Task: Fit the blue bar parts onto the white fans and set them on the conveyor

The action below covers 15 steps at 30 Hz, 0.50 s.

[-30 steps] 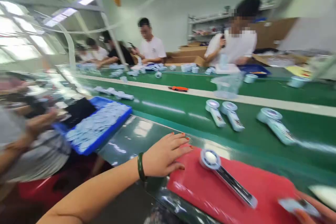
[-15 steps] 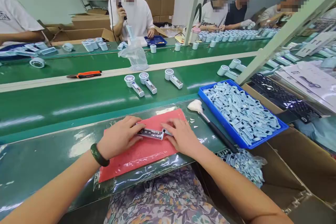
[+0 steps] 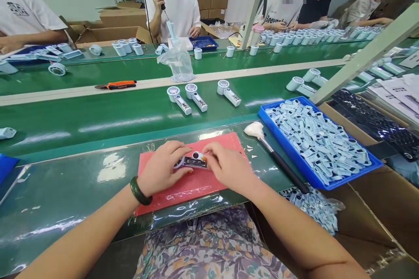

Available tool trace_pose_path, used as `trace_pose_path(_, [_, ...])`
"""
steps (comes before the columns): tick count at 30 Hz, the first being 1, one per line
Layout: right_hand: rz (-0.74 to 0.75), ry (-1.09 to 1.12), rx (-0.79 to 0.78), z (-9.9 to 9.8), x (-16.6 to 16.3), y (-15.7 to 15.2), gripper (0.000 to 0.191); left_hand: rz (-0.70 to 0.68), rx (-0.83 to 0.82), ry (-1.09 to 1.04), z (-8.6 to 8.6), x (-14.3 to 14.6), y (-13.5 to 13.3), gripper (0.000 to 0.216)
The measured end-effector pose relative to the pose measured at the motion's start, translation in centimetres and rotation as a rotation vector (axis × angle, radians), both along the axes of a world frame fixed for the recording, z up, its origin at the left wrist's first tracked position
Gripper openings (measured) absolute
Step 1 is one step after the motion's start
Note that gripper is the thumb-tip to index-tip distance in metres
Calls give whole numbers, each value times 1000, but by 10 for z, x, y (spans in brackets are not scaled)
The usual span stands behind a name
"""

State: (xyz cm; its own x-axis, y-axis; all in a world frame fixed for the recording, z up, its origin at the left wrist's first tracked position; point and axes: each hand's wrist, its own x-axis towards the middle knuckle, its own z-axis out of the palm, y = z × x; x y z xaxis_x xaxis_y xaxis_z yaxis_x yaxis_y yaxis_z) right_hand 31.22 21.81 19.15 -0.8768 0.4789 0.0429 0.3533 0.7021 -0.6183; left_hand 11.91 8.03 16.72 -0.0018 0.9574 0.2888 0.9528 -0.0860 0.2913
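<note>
On a red mat (image 3: 183, 185), my left hand (image 3: 163, 168) is closed around the head end of a small handheld fan. The fan's handle (image 3: 193, 162) lies opened side up and shows a dark inside. My right hand (image 3: 227, 165) pinches a small light-blue cover piece (image 3: 198, 155) with a black oval on it, held at a tilt over the handle. My right fingertips partly hide this piece. To the right of the mat lies a black-handled tool (image 3: 276, 159) with a white wrapped head.
A blue tray (image 3: 327, 186) heaped with light-blue pieces stands to the right. Several fans, among them one fan (image 3: 229, 93), lie on the green belt (image 3: 108, 117). Orange-handled pliers (image 3: 119, 84) rest on the divider. Across the belt a person in white (image 3: 181, 8) holds a power screwdriver.
The cover piece has moved left from beyond the handle's end to above the handle, and its black oval now shows. The whole view has shifted, with things appearing further right.
</note>
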Motion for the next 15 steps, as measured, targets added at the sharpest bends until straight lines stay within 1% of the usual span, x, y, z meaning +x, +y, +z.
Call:
trace_pose_path(1, [7, -50, 7, 3, -6, -5, 15, -6, 32, -33, -1, 0, 0, 38])
trace_pose_path(3, [19, -140, 46, 8, -18, -11, 12, -29, 68, -77, 0, 1, -1, 32])
trace_pose_path(6, [25, -226, 82, 8, -27, -16, 14, -35, 23, -118, 3, 4, 0, 19])
trace_pose_path(8, [18, -209, 104, 4, -26, -15, 14, -10, -22, -160, 5, 6, 2, 17])
trace_pose_path(10, [-6, -101, 95, -5, -23, -13, 12, 12, -41, -209, 6, 7, 4, 17])
trace_pose_path(11, [-20, -32, 52, -10, -21, -11, 10, 19, -41, -225, 5, 7, 5, 17])
trace_pose_path(13, [-28, 77, -103, -23, -18, -7, 4, 21, -34, -231, 5, 7, 5, 18])
trace_pose_path(15, [-17, 111, -260, -32, -14, -4, 8, 2, -19, -220, 6, 9, 2, 18])
